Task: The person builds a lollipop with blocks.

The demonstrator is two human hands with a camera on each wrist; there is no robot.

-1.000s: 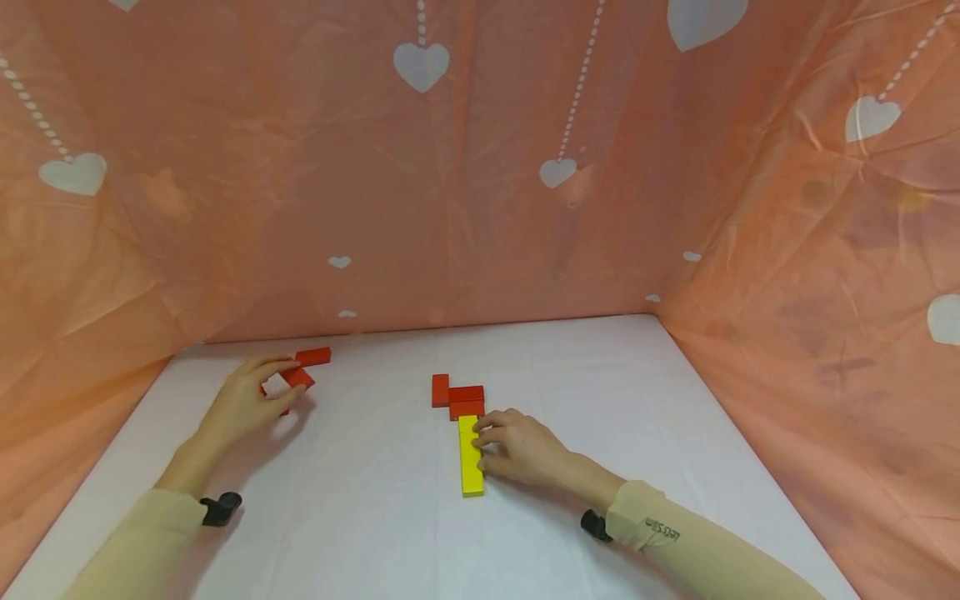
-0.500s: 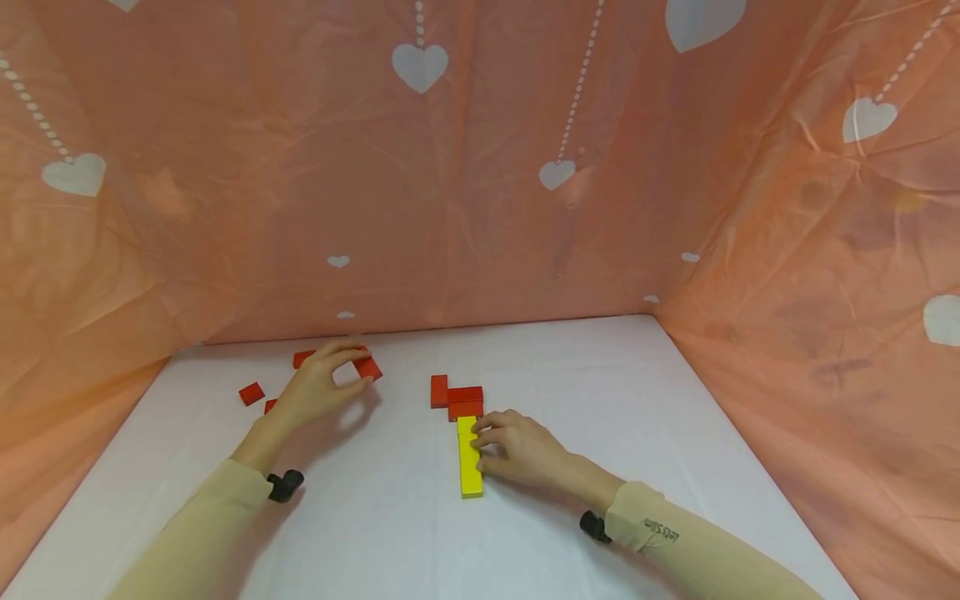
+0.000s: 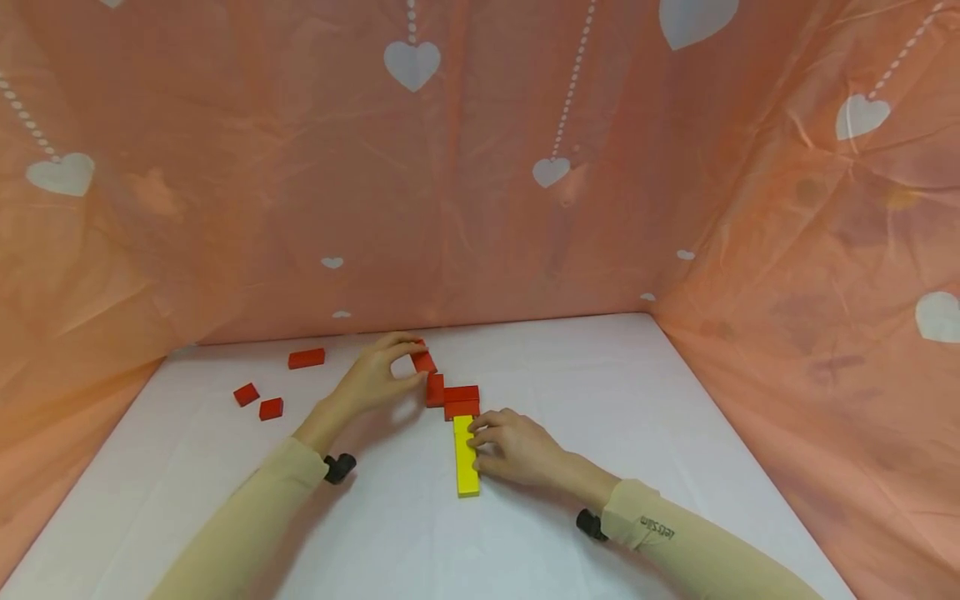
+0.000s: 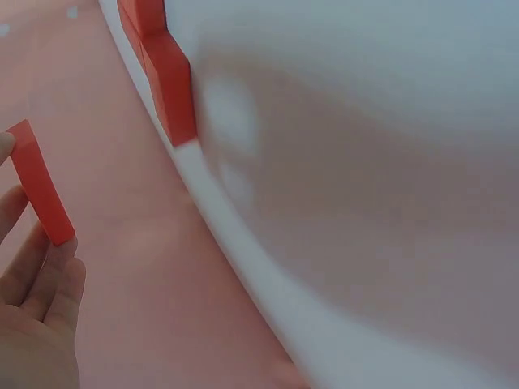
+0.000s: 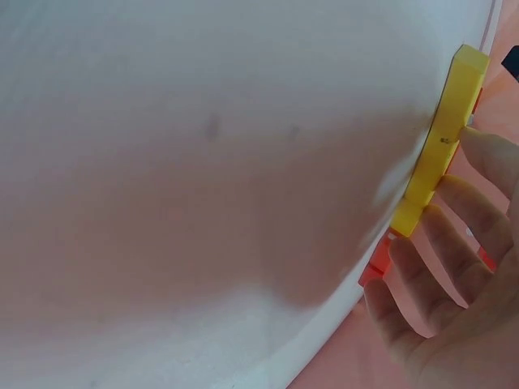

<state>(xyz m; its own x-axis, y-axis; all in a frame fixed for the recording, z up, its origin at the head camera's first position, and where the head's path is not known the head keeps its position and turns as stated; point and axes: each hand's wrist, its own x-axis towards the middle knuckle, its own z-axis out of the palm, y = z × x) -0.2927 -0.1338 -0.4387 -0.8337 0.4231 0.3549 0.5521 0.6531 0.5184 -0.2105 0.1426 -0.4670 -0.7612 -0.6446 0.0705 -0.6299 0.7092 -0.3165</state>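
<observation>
My left hand (image 3: 375, 375) pinches a red block (image 3: 424, 358) between thumb and fingers. In the left wrist view that block (image 4: 42, 186) is apart from the red blocks (image 4: 170, 89) on the table. In the head view it is near the far end of an upright-looking red block (image 3: 435, 390), beside two red blocks (image 3: 461, 402) laid together. A yellow strip (image 3: 466, 467), with a seam near its far end, runs toward me from them. My right hand (image 3: 517, 450) rests its fingers along the strip's right side; in the right wrist view, thumb and fingers touch one side of the yellow strip (image 5: 446, 134).
On the left of the white table (image 3: 360, 533) lie a longer red block (image 3: 307, 358) and two small red blocks, one farther left (image 3: 246, 394) and one nearer (image 3: 272, 408). A pinkish-orange cloth (image 3: 480, 208) with white hearts encloses the back and sides.
My left hand has carried the red block rightward from the loose red blocks to the far end of the arranged ones. My right hand has stayed at the yellow strip.
</observation>
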